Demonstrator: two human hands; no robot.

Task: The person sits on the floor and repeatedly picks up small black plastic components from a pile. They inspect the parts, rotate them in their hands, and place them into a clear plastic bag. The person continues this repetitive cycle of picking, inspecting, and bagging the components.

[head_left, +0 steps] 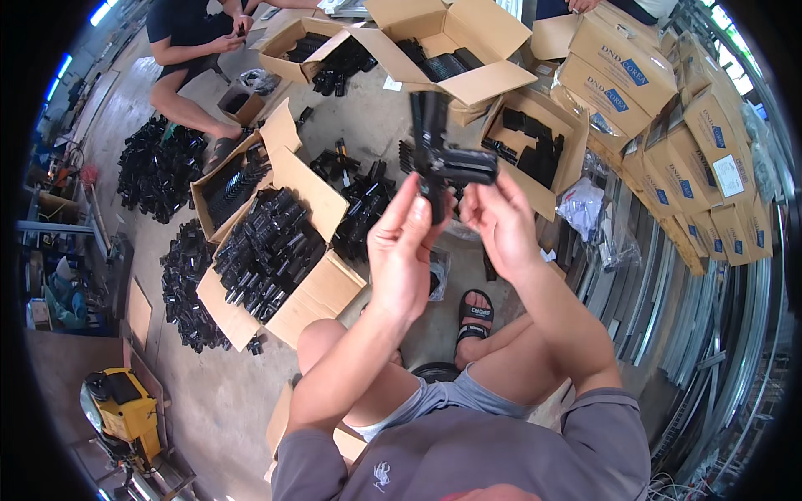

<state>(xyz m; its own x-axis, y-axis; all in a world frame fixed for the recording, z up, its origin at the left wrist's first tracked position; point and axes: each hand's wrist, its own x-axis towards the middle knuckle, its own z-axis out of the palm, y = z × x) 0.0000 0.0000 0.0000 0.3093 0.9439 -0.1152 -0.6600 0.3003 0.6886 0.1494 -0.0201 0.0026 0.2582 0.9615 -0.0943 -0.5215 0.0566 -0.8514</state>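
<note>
My left hand (405, 230) is closed around the lower end of a black branched part (464, 166), raised in front of my chest. One arm of this part points up and is smeared by motion; another juts out to the right. My right hand (504, 219) is closed with its fingertips at the end of the right-pointing arm. What lies inside its curled fingers is hidden. Below and left of my hands, an open cardboard box (327, 194) is heaped with similar black parts (269, 255). Another pile of black parts (364, 209) lies just behind my left hand.
More black parts (159, 167) are heaped on the floor at left. Open boxes (501, 37) with black pieces stand ahead. Stacked closed cartons (693, 159) and long metal profiles (643, 309) line the right. A yellow machine (125, 413) sits lower left. A co-worker (188, 50) sits far left.
</note>
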